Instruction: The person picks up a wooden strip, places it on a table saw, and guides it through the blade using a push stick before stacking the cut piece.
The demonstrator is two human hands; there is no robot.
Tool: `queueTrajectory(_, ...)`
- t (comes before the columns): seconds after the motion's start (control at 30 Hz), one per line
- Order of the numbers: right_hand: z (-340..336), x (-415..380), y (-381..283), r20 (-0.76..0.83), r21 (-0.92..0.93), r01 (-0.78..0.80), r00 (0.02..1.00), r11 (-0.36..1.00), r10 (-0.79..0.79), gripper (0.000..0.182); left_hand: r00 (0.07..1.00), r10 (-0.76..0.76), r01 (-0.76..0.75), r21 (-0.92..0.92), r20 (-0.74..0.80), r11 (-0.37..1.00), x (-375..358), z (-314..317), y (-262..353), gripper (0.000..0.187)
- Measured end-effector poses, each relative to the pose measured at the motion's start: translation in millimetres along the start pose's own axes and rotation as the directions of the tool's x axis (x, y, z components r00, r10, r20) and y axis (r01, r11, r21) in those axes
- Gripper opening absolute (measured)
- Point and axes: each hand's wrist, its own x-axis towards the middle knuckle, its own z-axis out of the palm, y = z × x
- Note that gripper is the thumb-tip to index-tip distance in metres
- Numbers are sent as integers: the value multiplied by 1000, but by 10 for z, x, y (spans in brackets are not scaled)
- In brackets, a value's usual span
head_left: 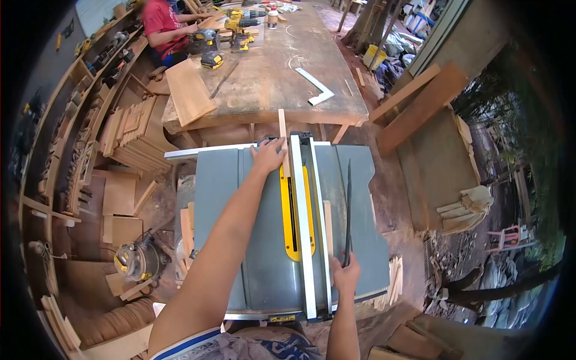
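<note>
A table saw with a grey top [264, 276] stands in front of me, with a yellow throat plate [288, 231] and a pale metal fence [303, 240] running front to back. My left hand [268, 155] rests at the far edge of the top, its fingers against a narrow wood strip [282, 129] that sticks out past the edge beside the fence. To the right of the fence, my right hand [346, 273] is closed round the near end of a long thin dark stick [348, 210]. Another wood strip [328, 228] lies along the fence's right side.
Beyond the saw is a wooden workbench [270, 90] with a metal square [313, 87], a board [188, 93] and yellow drills [240, 36]. A person in red [162, 27] works at its left. A shop vacuum [137, 261] stands at left; planks [414, 114] lean at right.
</note>
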Motion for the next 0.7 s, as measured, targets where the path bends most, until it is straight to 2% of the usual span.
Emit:
queueTrajectory(0.03, 4, 24, -37, 30, -1, -64, 998, 998, 64, 44, 1000, -8, 8, -7, -9, 1000, 107, 38, -16, 55)
queueTrajectory(0.07, 3, 56, -53, 60, -7, -128, 990, 992, 128, 51, 996, -83, 83, -45, -10, 996, 241, 68, -36, 54)
queueTrajectory(0.1, 23, 104, -20, 64, -16, -119, 991, 993, 120, 51, 987, -159, 158, -82, -7, 984, 313, 94, -56, 52)
queueTrajectory(0.13, 69, 142, 35, 49, -77, -99, 994, 992, 103, 54, 975, -202, 200, -32, -89, 979, 196, -111, 158, 49)
queueTrajectory(0.17, 113, 176, 74, 36, -135, -76, 996, 988, 81, 57, 972, -217, 215, -35, -95, 976, 171, -204, 204, 49)
queueTrajectory(0.23, 194, 238, 177, 67, -137, -53, 996, 989, 63, 55, 982, -191, 190, -30, -18, 981, 159, -305, 110, 44)
queueTrajectory(0.27, 270, 262, 251, 47, -108, -67, 996, 992, 72, 54, 994, -103, 104, 11, -47, 995, 225, -206, -82, 39)
queueTrajectory(0.3, 318, 262, 329, 31, -79, -77, 996, 994, 80, 53, 990, -127, 128, 13, -60, 992, 166, -212, -193, 39)
queueTrajectory(0.33, 383, 270, 263, 76, -87, -24, 997, 996, 30, 53, 977, -126, 117, -58, -174, 991, 28, -412, -407, 40)
queueTrajectory(0.37, 389, 257, 270, 38, -110, -26, 999, 994, 31, 51, 956, -111, 81, -120, -271, 989, -99, -493, -525, 41)
queueTrajectory(0.4, 407, 234, 305, 9, -132, -24, 1000, 991, 26, 49, 955, -255, 135, -540, -153, 830, -282, -661, -654, 40)
queueTrajectory(0.43, 455, 274, 535, -23, -142, 18, 1000, 990, -21, 47, 942, -335, 166, -848, -14, 503, -508, -899, -786, 40)
queueTrajectory(0.47, 542, 331, 743, -45, -145, 68, 996, 987, -75, 44, 944, -331, 102, -958, 8, 267, -820, -1179, -927, 42)
queueTrajectory(0.5, 533, 321, 639, 28, -29, 66, 997, 997, -65, 45, 945, -326, 12, -1000, 6, 18, -1244, -1492, -1116, 44)
queueTrajectory(0.53, 472, 305, 520, 114, 70, 52, 992, 996, -60, 46, 912, -408, -28, -999, -40, 36, -1799, -1840, -1271, 44)
queueTrajectory(0.6, 478, 335, 637, 140, 27, 128, 981, 991, -131, 46, 769, -633, -89, -996, -83, 23, -2931, -2362, -1521, 43)
queueTrajectory(0.63, 496, 312, 605, 118, -20, 175, 978, 984, -171, 46, 692, -713, -126, -991, -115, 38, -3488, -2430, -1806, 43)
queueTrajectory(0.67, 512, 348, 676, 131, 2, 181, 975, 984, -180, 47, 559, -772, -89, -948, -302, 306, -4117, -2405, -2079, 43)
queueTrajectory(0.7, 531, 353, 691, 144, 24, 186, 972, 982, -188, 49, 432, -769, 24, -847, -470, 531, -4761, -2326, -2354, 44)
